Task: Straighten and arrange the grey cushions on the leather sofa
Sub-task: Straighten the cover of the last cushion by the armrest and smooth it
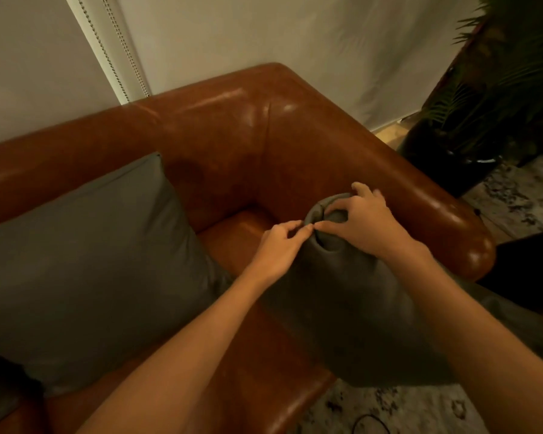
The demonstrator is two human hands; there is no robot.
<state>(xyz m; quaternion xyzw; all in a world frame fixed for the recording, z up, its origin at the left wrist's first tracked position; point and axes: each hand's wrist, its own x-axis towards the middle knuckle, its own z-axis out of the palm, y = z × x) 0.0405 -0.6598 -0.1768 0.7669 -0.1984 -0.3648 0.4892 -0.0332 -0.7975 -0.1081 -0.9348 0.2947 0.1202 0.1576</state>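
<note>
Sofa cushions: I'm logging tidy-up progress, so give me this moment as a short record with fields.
held cushion: grey cushion, top corner bunched, lower end hanging past the seat's front edge
left hand: left hand pinches the fabric at the bunched corner
right hand: right hand grips the same corner from the armrest side
other cushion: second grey cushion leaning on the backrest, not touched
sofa: brown leather sofa, corner end
nearby: potted plant beyond the armrest

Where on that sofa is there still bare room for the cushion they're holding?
Bare seat lies in the corner between the leaning cushion and the armrest. The left stretch is crowded; both hands pinch the held cushion.
</note>
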